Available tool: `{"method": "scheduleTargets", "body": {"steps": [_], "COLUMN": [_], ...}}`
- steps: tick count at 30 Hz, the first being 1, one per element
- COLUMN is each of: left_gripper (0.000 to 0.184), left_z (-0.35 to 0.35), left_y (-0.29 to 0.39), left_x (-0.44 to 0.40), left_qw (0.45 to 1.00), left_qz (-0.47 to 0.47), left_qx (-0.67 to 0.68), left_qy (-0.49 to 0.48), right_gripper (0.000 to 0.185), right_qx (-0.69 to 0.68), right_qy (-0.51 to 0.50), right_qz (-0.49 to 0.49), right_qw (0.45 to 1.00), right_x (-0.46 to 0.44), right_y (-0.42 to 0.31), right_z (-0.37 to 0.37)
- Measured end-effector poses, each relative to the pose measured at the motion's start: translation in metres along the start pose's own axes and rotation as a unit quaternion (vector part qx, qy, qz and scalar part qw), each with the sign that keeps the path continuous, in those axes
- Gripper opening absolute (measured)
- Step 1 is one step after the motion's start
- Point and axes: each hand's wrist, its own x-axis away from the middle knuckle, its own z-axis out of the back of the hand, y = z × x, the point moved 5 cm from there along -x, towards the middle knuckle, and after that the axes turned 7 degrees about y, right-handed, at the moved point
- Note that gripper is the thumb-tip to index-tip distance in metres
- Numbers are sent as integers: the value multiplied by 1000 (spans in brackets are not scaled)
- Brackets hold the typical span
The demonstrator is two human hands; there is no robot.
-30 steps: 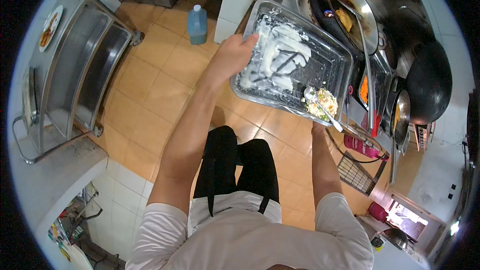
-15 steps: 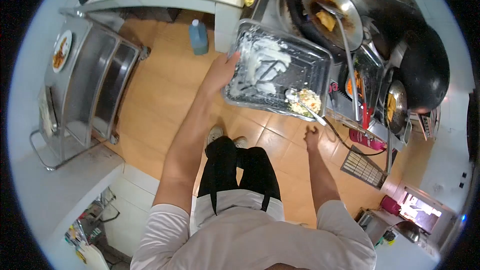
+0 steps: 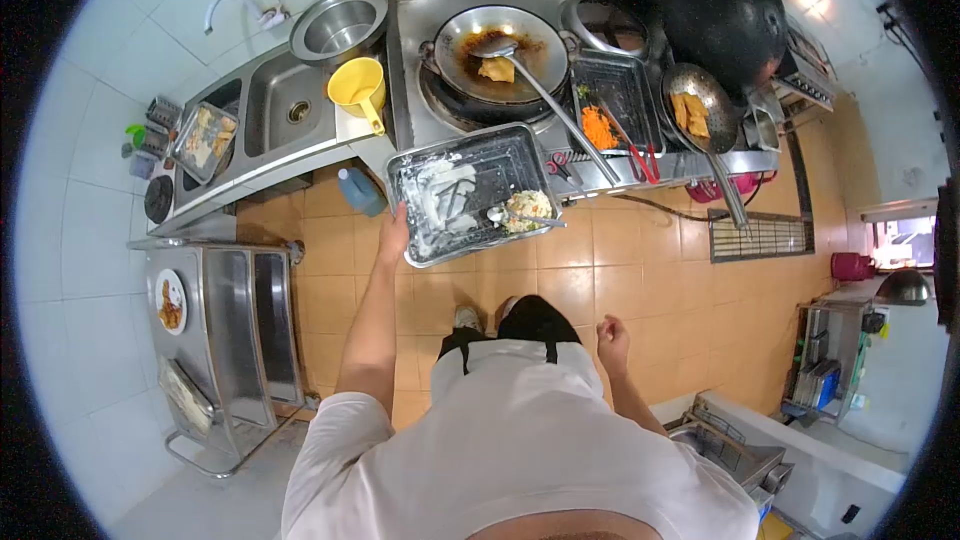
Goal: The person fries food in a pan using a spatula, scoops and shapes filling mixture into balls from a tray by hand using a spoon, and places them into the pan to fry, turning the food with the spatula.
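Observation:
My left hand (image 3: 394,236) grips the left edge of a rectangular metal tray (image 3: 490,170), its thumb over the rim. White creamy paste is smeared over the tray's left part. A chopped white, green and orange mixture (image 3: 528,210) lies in its right corner, with a spoon (image 3: 520,219) resting on it. My right hand (image 3: 612,340) hangs over the floor to the right, fingers curled, with nothing visible in it. Beyond the tray, a wok (image 3: 502,54) on the stove holds a ladle (image 3: 545,97) and a brown fried piece (image 3: 496,69).
Right of the wok are a tray of shredded carrot (image 3: 598,128) with red-handled tongs (image 3: 641,162), and a strainer (image 3: 703,110) of fried pieces. At left stand a sink (image 3: 290,100), a yellow pot (image 3: 357,87), a blue jug (image 3: 361,192) and a metal cart (image 3: 220,315).
The view has swung toward the stove and sink. My left hand still holds the tray, now before the stove. My right hand has come away from near the tray and its fingers have curled.

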Motion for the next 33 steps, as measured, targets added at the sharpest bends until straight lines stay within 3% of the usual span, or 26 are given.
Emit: {"method": "scheduleTargets", "body": {"steps": [3,5,7,10,11,13,15,18,21,23,29,31,33], "left_gripper": [66,66,65,64,64,65,66,66,65,64,60,58,58], "left_z": [-3,-3,3,6,3,-1,-1,-6,-3,-4,-4,-3,-1], "left_y": [-19,-22,13,20,19,0,-30,-8,0,0,-5,7,34], "left_x": [-11,-11,5,17,17,17,5,9,22,22,15,21,32], "left_qw": [1000,1000,998,997,997,988,987,986,983,984,988,987,991], "left_qz": [7,-11,-49,65,79,105,112,93,118,122,101,125,92], "left_qx": [1,19,17,-41,10,112,111,119,104,88,102,94,78], "left_qy": [6,10,19,23,22,23,37,74,96,96,62,37,63], "right_gripper": [31,31,32,41,46,55,64,76,71,66,40,33,28], "right_qx": [-23,-19,22,71,96,166,218,257,224,195,186,165,142], "right_qy": [49,67,52,44,29,4,-14,-32,-152,-168,-139,-132,-128], "right_qz": [-28,61,225,302,308,295,297,326,216,242,230,230,234], "right_qw": [998,996,973,949,946,941,929,909,938,936,945,950,953], "right_x": [-32,-67,-111,-178,-199,-237,-260,-295,-318,-327,-322,-322,-327], "right_y": [-88,-159,-216,-267,-279,-293,-298,-286,-272,-262,-268,-266,-267], "right_z": [-2,-5,-12,-29,-37,-52,-63,-91,-113,-126,-120,-113,-106]}}
